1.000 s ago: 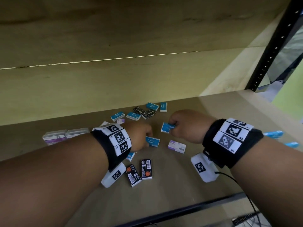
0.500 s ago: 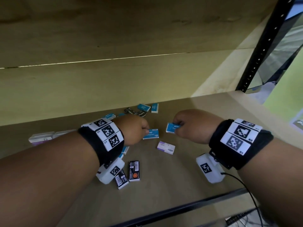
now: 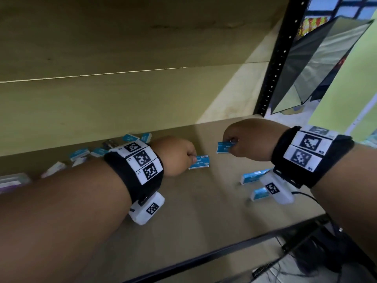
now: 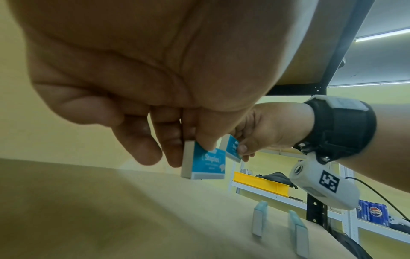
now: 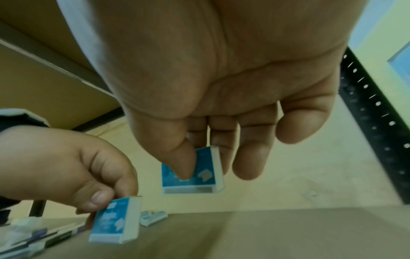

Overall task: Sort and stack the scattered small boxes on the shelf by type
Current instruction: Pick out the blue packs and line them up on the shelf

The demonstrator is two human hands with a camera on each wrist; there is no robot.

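Observation:
My left hand (image 3: pixel 192 158) pinches a small blue staples box (image 3: pixel 199 162) between thumb and fingers, held above the shelf board (image 3: pixel 193 211). The same box (image 4: pixel 205 163) fills the middle of the left wrist view. My right hand (image 3: pixel 230 145) pinches a second blue staples box (image 3: pixel 224 147), also seen as a blue box (image 5: pixel 190 172) under my thumb. Both boxes hang in the air, a short gap apart. Two more blue boxes (image 3: pixel 254 176) (image 3: pixel 260 194) stand on edge on the board under my right wrist.
Several blue, black and pale boxes (image 3: pixel 98 153) lie scattered at the far left behind my left arm. A black upright post (image 3: pixel 279 58) stands at the right back corner. The shelf's black front rail (image 3: pixel 224 250) runs below my arms.
Both hands have carried their blue boxes to the right along the shelf. The scattered pile now lies behind my left arm, and two standing blue boxes have come into view.

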